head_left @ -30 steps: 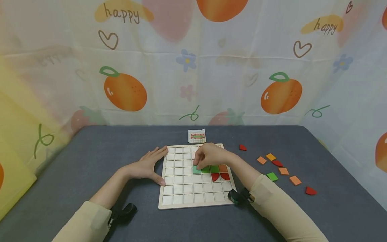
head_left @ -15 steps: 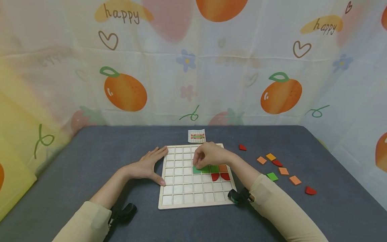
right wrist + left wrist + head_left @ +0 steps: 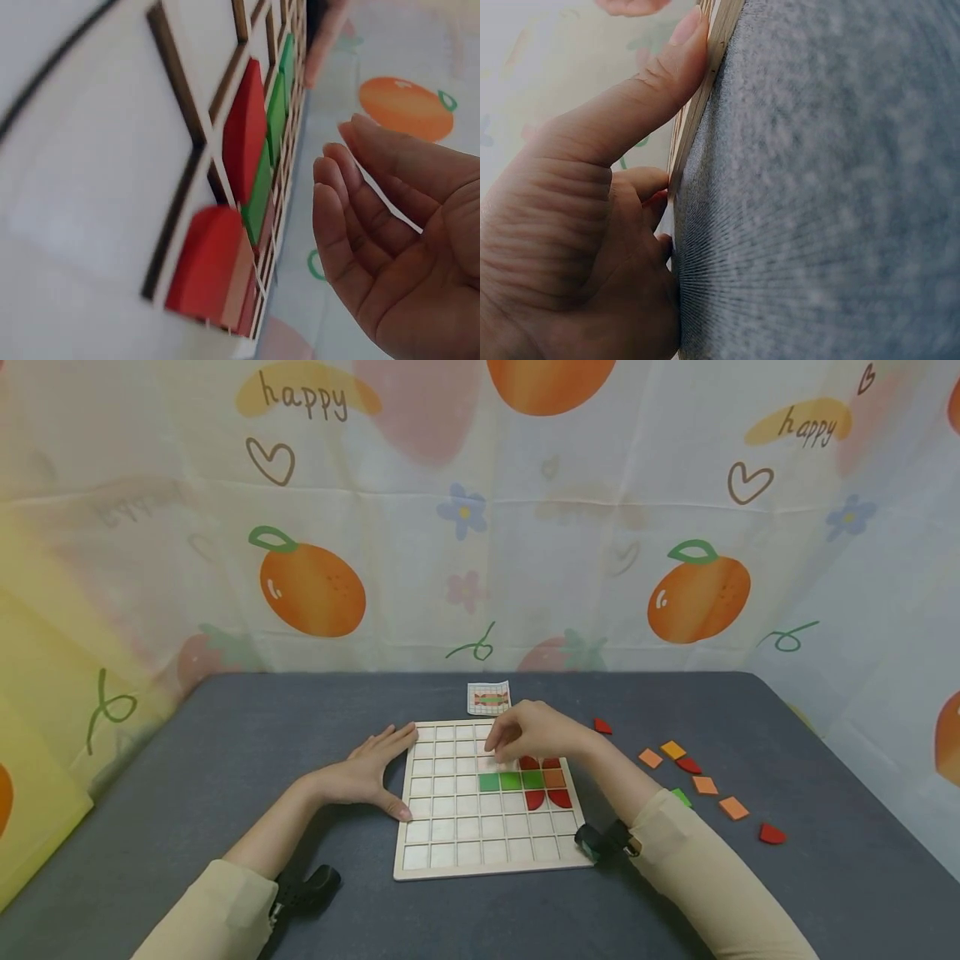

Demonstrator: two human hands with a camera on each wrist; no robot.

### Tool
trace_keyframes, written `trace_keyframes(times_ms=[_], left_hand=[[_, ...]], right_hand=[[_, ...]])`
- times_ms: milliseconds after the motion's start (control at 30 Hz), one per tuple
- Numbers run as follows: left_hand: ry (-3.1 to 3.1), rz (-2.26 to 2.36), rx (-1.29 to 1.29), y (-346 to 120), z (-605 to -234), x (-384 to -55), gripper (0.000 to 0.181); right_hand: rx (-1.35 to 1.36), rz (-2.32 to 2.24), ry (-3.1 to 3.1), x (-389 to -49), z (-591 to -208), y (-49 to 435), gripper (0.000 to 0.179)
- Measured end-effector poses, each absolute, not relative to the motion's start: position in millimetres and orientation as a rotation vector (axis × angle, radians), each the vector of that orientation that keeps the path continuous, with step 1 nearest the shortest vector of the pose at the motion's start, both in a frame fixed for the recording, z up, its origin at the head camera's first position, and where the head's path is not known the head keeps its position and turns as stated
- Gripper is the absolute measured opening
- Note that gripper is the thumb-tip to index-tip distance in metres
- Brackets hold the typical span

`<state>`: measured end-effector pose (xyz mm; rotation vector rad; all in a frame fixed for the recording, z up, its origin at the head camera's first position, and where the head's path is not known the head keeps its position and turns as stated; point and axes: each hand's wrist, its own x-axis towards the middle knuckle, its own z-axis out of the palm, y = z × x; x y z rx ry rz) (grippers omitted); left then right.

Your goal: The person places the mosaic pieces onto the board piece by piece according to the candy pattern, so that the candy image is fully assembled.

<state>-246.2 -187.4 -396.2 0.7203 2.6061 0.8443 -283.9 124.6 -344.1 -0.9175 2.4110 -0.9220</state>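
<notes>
A white wooden grid board lies on the dark table. Along its left edge my left hand is spread, thumb and fingertips against the frame; the left wrist view shows the thumb on the rim. My right hand hovers over the board's upper right, fingers loosely bent, nothing between them in the right wrist view. Below it a row of green square tiles ends in an orange tile at the right. Red rounded pieces sit in cells above and below the row's right end.
A small patterned card lies just behind the board. To the right are scattered loose orange tiles, red pieces and a green tile, partly hidden by the right sleeve. A printed cloth hangs behind the table.
My right hand has let go of the leftmost green tile, now flat in its cell, and lifted up and to the right. Red pieces above the row now show. The left hand stays put.
</notes>
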Motion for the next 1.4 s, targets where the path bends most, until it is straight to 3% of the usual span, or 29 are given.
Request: trace_keyframes(times_ms=[667, 1400], left_hand=[[2.61, 0.842, 0.698, -187, -394, -244, 0.125], [2.617, 0.827, 0.708, -188, -397, -246, 0.125]], right_hand=[[-0.803, -0.944, 2.496, -283, -328, 177, 0.024], [-0.585, -0.919, 2.498, -263, -326, 284, 0.03]])
